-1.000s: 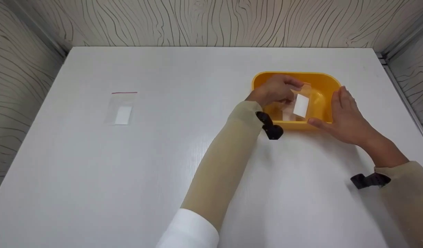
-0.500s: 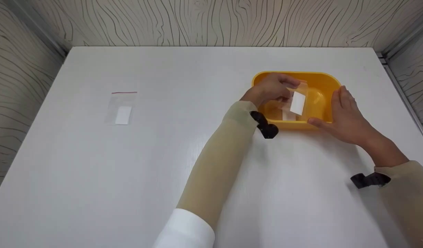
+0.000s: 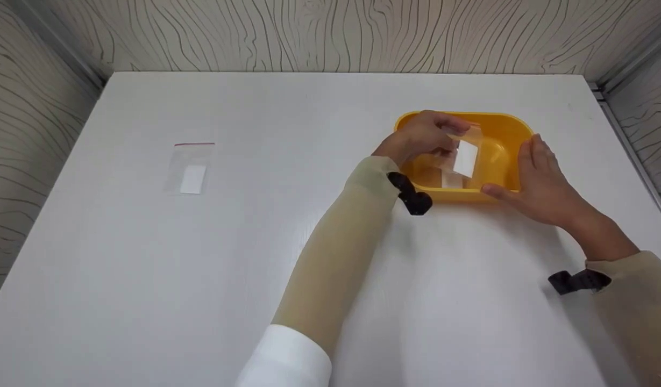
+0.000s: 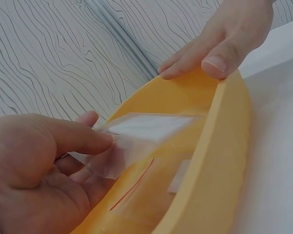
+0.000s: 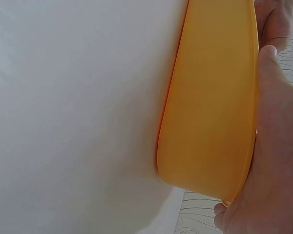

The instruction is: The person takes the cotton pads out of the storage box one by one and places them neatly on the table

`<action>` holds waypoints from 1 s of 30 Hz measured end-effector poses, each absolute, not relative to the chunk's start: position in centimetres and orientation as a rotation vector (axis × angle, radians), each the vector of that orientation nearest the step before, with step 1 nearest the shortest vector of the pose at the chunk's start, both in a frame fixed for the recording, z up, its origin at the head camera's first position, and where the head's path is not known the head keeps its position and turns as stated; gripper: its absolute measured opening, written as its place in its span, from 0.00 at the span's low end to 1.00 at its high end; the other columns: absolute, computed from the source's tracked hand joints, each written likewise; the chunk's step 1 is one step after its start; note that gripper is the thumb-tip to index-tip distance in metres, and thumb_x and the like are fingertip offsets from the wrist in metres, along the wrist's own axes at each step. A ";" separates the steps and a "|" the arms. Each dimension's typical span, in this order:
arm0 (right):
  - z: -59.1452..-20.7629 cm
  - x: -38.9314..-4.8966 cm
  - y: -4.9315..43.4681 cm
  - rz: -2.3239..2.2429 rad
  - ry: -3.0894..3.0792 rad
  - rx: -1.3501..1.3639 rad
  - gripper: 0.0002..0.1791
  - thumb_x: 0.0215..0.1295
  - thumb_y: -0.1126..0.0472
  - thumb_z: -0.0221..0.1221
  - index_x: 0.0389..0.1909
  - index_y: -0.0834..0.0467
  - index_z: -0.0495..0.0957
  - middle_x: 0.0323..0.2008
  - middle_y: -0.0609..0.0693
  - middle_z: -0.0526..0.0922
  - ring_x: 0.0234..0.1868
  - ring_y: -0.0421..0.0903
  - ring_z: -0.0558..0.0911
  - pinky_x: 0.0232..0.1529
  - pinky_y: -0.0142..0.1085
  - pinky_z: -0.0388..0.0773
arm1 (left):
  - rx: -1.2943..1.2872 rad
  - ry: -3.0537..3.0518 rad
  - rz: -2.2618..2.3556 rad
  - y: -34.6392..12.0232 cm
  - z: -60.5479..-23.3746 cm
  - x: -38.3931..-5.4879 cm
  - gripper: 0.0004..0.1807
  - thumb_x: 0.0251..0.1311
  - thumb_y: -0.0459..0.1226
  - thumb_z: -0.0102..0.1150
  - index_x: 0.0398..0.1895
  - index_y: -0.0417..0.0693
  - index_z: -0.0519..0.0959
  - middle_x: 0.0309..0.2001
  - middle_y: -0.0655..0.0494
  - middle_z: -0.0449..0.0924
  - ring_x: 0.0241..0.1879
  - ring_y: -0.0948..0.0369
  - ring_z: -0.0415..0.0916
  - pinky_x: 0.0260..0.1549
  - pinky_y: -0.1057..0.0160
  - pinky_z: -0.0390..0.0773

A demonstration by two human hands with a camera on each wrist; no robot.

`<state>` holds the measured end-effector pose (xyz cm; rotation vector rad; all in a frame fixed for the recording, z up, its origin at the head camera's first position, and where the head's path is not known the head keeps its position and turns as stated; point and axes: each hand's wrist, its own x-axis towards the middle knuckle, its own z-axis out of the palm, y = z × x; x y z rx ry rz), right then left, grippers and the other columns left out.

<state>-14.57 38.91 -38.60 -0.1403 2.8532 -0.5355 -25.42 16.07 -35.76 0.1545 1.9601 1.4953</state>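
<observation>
My left hand (image 3: pixel 424 137) reaches over the left part of a yellow plastic bin (image 3: pixel 505 121) and pinches a clear zip bag (image 3: pixel 466 158) between thumb and fingers. Inside that bag shows a white card (image 4: pixel 146 127). Below it in the bin lies another clear zip bag (image 4: pixel 149 190) with a red seal line, partly hidden. My right hand (image 3: pixel 545 183) rests on the bin's near right corner, fingers straight along the right side and thumb laid on the front rim.
On the left of the white table (image 3: pixel 201 279) a third clear zip bag (image 3: pixel 190 169) lies flat, with a red seal line and a white card in it. Wood-grain patterned panels (image 3: pixel 308 35) stand behind the table and at both sides.
My left hand has shifted a little to the left and away from me with the zip bag in its fingers. The right hand and the bin have stayed in place.
</observation>
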 end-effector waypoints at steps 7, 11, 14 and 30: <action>-38.6 -14.5 38.9 -0.546 2.850 -0.146 0.67 0.69 0.33 0.56 0.72 0.75 0.20 0.74 0.71 0.15 0.75 0.72 0.22 0.72 0.66 0.31 | 0.116 1.947 1.509 15.9 -35.8 -25.5 0.14 0.66 0.28 0.64 0.43 0.60 0.85 0.43 0.65 0.81 0.36 0.61 0.76 0.40 0.71 0.80; -38.6 -14.5 38.8 -0.544 2.850 -0.137 0.68 0.69 0.32 0.56 0.72 0.75 0.20 0.74 0.71 0.15 0.75 0.71 0.22 0.72 0.67 0.31 | 0.127 1.921 1.524 15.7 -35.9 -25.8 0.13 0.66 0.28 0.64 0.42 0.58 0.84 0.42 0.62 0.82 0.35 0.61 0.76 0.39 0.70 0.80; -38.6 -14.5 38.9 -0.546 2.847 -0.143 0.67 0.70 0.32 0.56 0.72 0.75 0.20 0.74 0.71 0.14 0.75 0.70 0.21 0.72 0.66 0.30 | 0.195 1.881 1.566 15.4 -36.0 -25.9 0.13 0.66 0.26 0.62 0.45 0.53 0.84 0.41 0.59 0.82 0.33 0.60 0.77 0.36 0.70 0.80; -38.6 -14.4 39.0 -0.545 2.841 -0.142 0.66 0.71 0.32 0.54 0.72 0.75 0.20 0.74 0.70 0.13 0.75 0.70 0.20 0.72 0.65 0.27 | 0.210 1.894 1.556 14.2 -35.6 -26.5 0.14 0.67 0.26 0.62 0.49 0.54 0.83 0.45 0.59 0.80 0.33 0.60 0.78 0.39 0.72 0.82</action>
